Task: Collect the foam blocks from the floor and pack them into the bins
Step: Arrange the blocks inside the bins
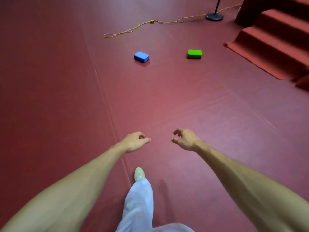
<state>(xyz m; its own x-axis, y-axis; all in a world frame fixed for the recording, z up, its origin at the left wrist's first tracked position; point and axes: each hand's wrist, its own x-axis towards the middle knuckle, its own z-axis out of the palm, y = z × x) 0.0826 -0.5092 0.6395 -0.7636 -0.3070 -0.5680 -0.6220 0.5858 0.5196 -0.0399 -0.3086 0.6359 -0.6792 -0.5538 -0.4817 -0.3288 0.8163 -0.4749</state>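
Note:
A blue foam block point(141, 56) lies flat on the red floor ahead, left of centre. To its right rests a green foam block point(194, 54). Both my arms stretch forward over the floor, well short of the blocks. My left hand point(136, 141) is empty, its fingers loosely curled toward the thumb. My right hand point(184, 139) is empty too, with fingers apart and bent. No bin is in view.
Red carpeted steps point(274, 39) rise at the right. A yellow cord point(133, 29) snakes across the floor behind the blocks to a black stand base point(214, 16). A floor seam point(107, 104) runs diagonally. My leg and pale shoe point(139, 173) step forward below.

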